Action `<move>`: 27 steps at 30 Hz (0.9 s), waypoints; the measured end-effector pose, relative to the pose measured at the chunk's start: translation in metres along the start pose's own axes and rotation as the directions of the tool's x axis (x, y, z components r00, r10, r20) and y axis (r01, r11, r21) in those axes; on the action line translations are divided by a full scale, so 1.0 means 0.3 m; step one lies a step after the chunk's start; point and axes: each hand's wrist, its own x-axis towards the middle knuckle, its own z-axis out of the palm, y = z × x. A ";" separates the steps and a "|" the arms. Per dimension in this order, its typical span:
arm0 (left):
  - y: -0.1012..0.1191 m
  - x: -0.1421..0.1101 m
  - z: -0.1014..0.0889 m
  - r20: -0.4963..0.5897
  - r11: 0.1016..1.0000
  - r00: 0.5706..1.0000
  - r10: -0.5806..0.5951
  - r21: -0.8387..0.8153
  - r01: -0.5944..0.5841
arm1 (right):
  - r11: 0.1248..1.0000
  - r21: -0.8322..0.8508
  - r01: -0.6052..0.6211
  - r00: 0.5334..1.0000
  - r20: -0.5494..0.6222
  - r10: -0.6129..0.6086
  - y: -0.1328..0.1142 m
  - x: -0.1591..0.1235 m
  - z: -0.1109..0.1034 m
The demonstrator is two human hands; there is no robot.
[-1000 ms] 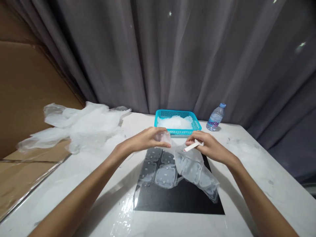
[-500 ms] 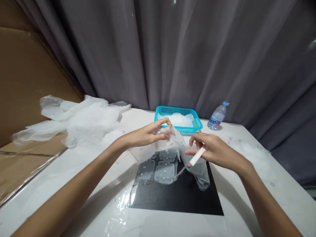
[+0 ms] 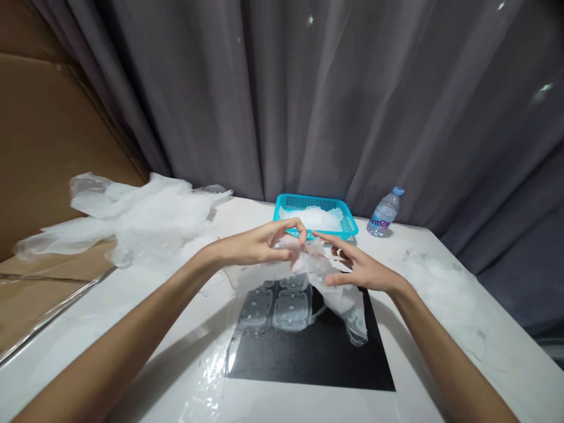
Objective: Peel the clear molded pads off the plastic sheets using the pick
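Observation:
My left hand (image 3: 275, 242) is closed in a pinch on the gathered top of a crumpled translucent plastic bag (image 3: 324, 270). The bag hangs over a black mat (image 3: 308, 367), its lower corner drooping to the right. My right hand (image 3: 359, 264) is beside the bag, index finger and thumb apart, with a slim white stick (image 3: 335, 257) held among its bent fingers. The stick's tip is by the bag; its exact kind cannot be made out. Clear plastic with rounded-square compartments (image 3: 291, 309) and small white dots lies on the mat under the hands.
A blue basket (image 3: 352, 228) containing white plastic stands at the back. Right of it is a water bottle (image 3: 384, 214). Translucent bags (image 3: 154, 211) are heaped at the left, by cardboard (image 3: 57, 147). A grey curtain (image 3: 299, 106) hangs behind the white table (image 3: 423, 335).
My right hand has moved left and turned, so the white stick now points toward the bag rather than down toward me. My left hand keeps its pinch on the bag.

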 end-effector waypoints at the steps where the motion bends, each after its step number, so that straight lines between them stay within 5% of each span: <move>1: -0.003 0.002 -0.001 -0.005 1.000 1.000 0.001 0.002 -0.001 | 0.999 0.033 -0.003 0.999 0.042 0.002 -0.004 0.002 0.002; 5: -0.013 0.003 -0.009 0.014 1.000 1.000 0.015 0.005 -0.015 | 0.997 -0.069 -0.036 0.981 0.186 0.048 -0.021 -0.009 -0.017; 10: -0.020 -0.009 -0.018 -0.069 0.992 0.998 -0.009 0.128 0.018 | 0.960 -0.253 -0.121 0.991 0.022 0.131 -0.034 -0.063 -0.075; 15: -0.003 -0.020 -0.038 -0.250 0.979 0.968 0.010 0.198 0.041 | 0.955 -0.282 -0.094 0.986 0.104 0.128 -0.083 -0.112 -0.125; 18: 0.028 -0.034 -0.056 -0.317 0.958 0.948 0.007 0.273 0.084 | 0.934 -0.342 -0.103 0.994 -0.074 0.083 -0.122 -0.139 -0.149; 23: 0.086 -0.058 -0.074 -0.305 0.972 0.952 -0.031 0.211 0.100 | 0.912 -0.377 -0.164 0.961 -0.270 0.062 -0.201 -0.206 -0.162; 27: 0.092 -0.056 -0.076 -0.224 0.980 0.975 0.007 0.197 0.039 | 0.867 -0.482 -0.126 0.989 -0.127 0.073 -0.242 -0.250 -0.120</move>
